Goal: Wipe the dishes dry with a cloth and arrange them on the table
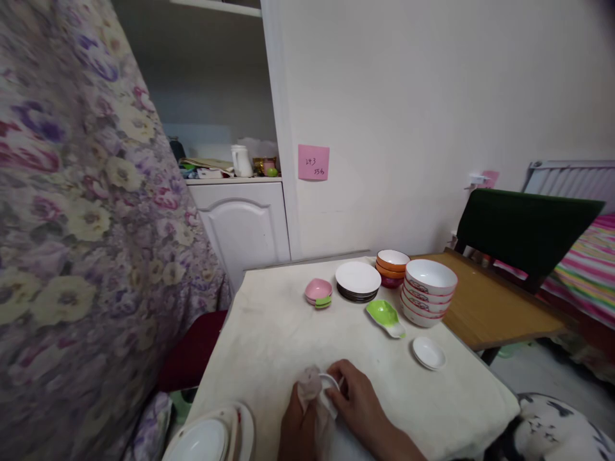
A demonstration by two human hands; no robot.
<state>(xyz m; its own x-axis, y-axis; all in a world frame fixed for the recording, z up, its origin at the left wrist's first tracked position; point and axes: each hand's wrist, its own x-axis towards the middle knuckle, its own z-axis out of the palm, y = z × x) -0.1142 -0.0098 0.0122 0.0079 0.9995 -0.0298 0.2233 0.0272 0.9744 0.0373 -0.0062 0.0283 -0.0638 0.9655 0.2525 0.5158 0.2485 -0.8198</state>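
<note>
My left hand (300, 424) is closed on a pale, crumpled cloth (310, 384) near the front of the table. My right hand (354, 398) grips the edge of a small white dish (328, 384), with the thumb on the near side. The cloth presses against the dish and covers part of it. To the right lies a small white saucer (428, 353). Beyond the hands sit a green leaf-shaped dish (384, 314) and pink bowls (318, 290) with a green tab.
Several white bowls (427, 301) with red rims are stacked at the right. Orange bowls (391, 259) and a stack of plates (358, 276) stand behind. More white dishes (204, 442) lie at the near left. A wooden table (485, 304) and green chair (523, 224) adjoin the right side.
</note>
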